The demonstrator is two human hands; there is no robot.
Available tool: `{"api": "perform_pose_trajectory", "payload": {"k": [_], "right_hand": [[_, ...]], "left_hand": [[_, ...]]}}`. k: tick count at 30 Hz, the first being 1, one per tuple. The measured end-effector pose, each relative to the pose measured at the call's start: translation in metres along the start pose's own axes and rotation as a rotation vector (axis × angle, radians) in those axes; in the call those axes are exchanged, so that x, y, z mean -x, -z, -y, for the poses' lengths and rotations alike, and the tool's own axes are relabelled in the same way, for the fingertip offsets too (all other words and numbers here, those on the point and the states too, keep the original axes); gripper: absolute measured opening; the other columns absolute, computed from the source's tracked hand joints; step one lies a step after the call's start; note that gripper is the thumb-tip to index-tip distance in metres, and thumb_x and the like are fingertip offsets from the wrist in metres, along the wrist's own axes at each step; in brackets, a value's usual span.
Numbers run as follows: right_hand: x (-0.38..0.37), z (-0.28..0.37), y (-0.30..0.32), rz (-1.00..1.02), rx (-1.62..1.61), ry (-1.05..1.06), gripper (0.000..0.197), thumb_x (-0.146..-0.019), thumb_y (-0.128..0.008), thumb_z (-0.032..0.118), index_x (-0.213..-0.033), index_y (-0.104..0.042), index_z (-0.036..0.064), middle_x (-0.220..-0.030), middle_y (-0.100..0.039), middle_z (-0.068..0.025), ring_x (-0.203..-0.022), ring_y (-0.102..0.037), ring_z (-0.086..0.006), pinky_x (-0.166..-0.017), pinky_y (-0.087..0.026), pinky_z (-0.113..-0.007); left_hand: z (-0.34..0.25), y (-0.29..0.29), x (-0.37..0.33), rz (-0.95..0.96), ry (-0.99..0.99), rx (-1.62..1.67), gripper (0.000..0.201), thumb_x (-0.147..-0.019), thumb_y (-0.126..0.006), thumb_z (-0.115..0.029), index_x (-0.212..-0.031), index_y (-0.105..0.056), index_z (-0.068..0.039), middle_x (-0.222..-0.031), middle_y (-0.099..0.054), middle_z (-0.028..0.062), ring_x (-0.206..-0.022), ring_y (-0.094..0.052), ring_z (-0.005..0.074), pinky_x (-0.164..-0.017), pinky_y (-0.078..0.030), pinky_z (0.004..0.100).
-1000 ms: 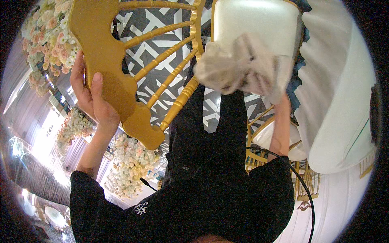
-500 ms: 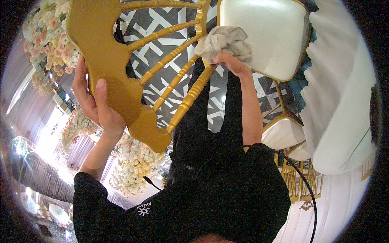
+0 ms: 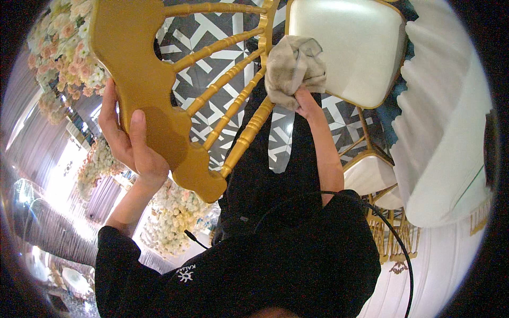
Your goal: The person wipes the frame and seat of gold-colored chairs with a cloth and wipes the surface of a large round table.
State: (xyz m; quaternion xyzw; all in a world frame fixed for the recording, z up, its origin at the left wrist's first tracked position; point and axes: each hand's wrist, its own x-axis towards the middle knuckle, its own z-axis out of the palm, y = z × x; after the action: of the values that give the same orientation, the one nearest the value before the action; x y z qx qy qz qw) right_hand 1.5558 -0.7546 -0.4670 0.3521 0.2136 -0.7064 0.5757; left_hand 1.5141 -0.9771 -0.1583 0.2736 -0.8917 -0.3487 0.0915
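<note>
A gold chair (image 3: 139, 74) with a wavy top rail and turned spindles (image 3: 225, 79) is tilted in front of me. My left hand (image 3: 135, 146) is closed round the outer edge of its top rail, thumb on the near face and fingers mostly behind. Bunched in my right hand (image 3: 308, 103) is a beige-grey cloth (image 3: 294, 69). It lies against the lower end of the chair back, beside the lowest spindle, and hides most of those fingers. Beyond the cloth is a white seat pad (image 3: 347, 50) with a gold edge.
Peach and white flowers (image 3: 71, 50) stand at the far left, with more blooms (image 3: 172, 217) below my left arm. White draped fabric (image 3: 445, 138) hangs on the right. Another white-seated chair (image 3: 368, 174) and several gold chairs (image 3: 395, 238) are nearby. The floor (image 3: 193, 45) has a black-and-white pattern.
My right hand and the cloth have come slightly nearer to me, and the cloth's folds have changed shape. My left hand keeps its hold on the top rail, which has shifted slightly.
</note>
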Motion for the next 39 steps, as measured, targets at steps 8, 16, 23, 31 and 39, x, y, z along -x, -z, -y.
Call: {"api": "perform_pose_trajectory", "payload": {"k": [8, 16, 23, 31, 39], "right_hand": [[-0.049, -0.016, -0.014, -0.27, 1.373, 0.737, 0.055, -0.067, -0.074, 0.02, -0.115, -0.053, 0.0015, -0.111, -0.059, -0.0149, -0.104, -0.056, -0.0253, -0.091, -0.044, -0.036], [-0.135, -0.012, 0.054, 0.123, 0.721, 0.223, 0.053, -0.076, -0.071, 0.018, -0.123, -0.052, 0.0062, -0.119, -0.056, -0.0053, -0.103, -0.054, -0.0177, -0.089, -0.044, -0.03], [-0.092, -0.019, -0.005, -0.074, 1.242, 0.579, 0.06, -0.073, -0.069, 0.023, -0.125, -0.048, 0.0018, -0.13, -0.046, -0.0186, -0.125, -0.038, -0.0326, -0.106, -0.026, -0.042], [-0.085, -0.001, -0.004, 0.027, 1.065, 0.298, 0.053, -0.083, -0.061, 0.026, -0.128, -0.046, 0.0036, -0.128, -0.051, -0.0146, -0.116, -0.049, -0.0311, -0.099, -0.039, -0.045], [-0.137, 0.016, 0.015, 0.004, 0.816, -0.04, 0.05, -0.078, -0.064, 0.037, -0.114, -0.054, 0.0035, -0.119, -0.054, -0.0117, -0.107, -0.054, -0.0257, -0.09, -0.045, -0.042]], "left_hand": [[0.003, 0.001, 0.0, -0.011, -0.023, 0.02, 0.051, -0.09, -0.047, -0.016, -0.133, -0.033, 0.006, -0.135, -0.038, 0.0195, -0.125, -0.038, 0.0263, -0.105, -0.029, 0.0384], [-0.005, -0.002, -0.001, -0.014, 0.015, -0.008, 0.059, -0.088, -0.052, -0.026, -0.134, -0.032, 0.005, -0.137, -0.037, 0.0196, -0.128, -0.035, 0.0291, -0.107, -0.027, 0.0405], [0.0, 0.007, 0.004, -0.015, 0.025, -0.049, 0.051, -0.091, -0.045, -0.018, -0.134, -0.031, 0.006, -0.135, -0.038, 0.02, -0.125, -0.039, 0.0265, -0.105, -0.028, 0.0379], [-0.002, 0.009, 0.004, 0.006, -0.033, -0.106, 0.051, -0.092, -0.046, -0.02, -0.133, -0.032, 0.007, -0.135, -0.037, 0.0201, -0.124, -0.039, 0.0261, -0.105, -0.028, 0.0382], [-0.005, 0.004, 0.004, 0.032, -0.022, -0.225, 0.051, -0.091, -0.045, -0.02, -0.133, -0.032, 0.007, -0.134, -0.038, 0.0202, -0.124, -0.039, 0.0264, -0.105, -0.028, 0.0383]]}}
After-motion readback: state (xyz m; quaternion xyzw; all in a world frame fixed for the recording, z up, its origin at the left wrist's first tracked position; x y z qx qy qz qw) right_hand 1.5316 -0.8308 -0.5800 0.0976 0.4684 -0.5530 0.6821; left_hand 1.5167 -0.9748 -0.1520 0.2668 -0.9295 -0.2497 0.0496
